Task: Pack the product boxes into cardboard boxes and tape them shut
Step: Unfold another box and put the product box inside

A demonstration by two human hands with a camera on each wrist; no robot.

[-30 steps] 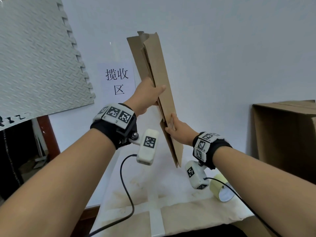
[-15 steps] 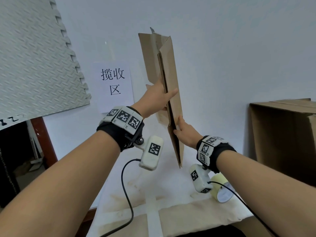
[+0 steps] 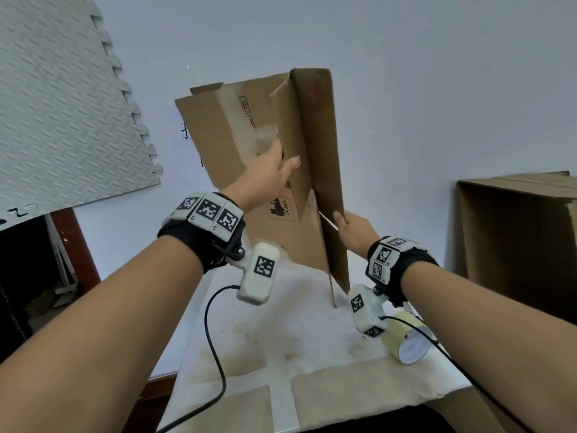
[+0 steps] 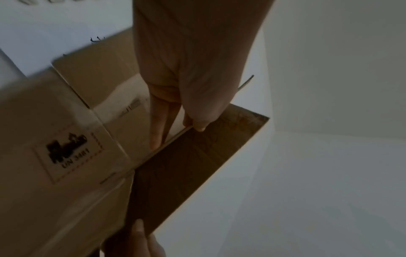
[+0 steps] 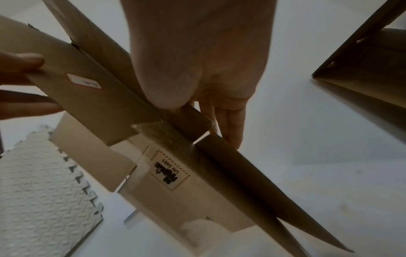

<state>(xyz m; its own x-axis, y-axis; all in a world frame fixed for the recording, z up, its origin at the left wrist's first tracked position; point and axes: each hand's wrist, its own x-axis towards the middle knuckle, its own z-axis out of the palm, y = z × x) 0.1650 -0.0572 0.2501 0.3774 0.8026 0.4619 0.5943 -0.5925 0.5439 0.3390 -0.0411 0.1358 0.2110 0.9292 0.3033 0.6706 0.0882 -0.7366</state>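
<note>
A brown cardboard box (image 3: 231,145) with a UN 3481 label is held up above the table, partly unfolded into a V shape. My left hand (image 3: 285,159) pinches the edge of an inner flap, thumb in front and fingers behind, as the left wrist view (image 4: 178,135) shows. My right hand (image 3: 340,218) grips the lower edge of the right panel; in the right wrist view (image 5: 202,125) the thumb presses on the fold and the fingers lie behind. The box (image 5: 153,173) hangs tilted, its bottom corner near the table. No product boxes are in view.
A roll of yellowish tape (image 3: 406,342) lies on the cloth-covered table (image 3: 281,332) under my right wrist. A large open cardboard box (image 3: 515,245) stands at the right. A grey foam mat (image 3: 62,120) leans on the wall at the left.
The flat, edge-on cardboard has spread open: its left panel swung out to the left and faces me. My left hand shifted onto an inner flap; my right hand keeps hold of the right panel.
</note>
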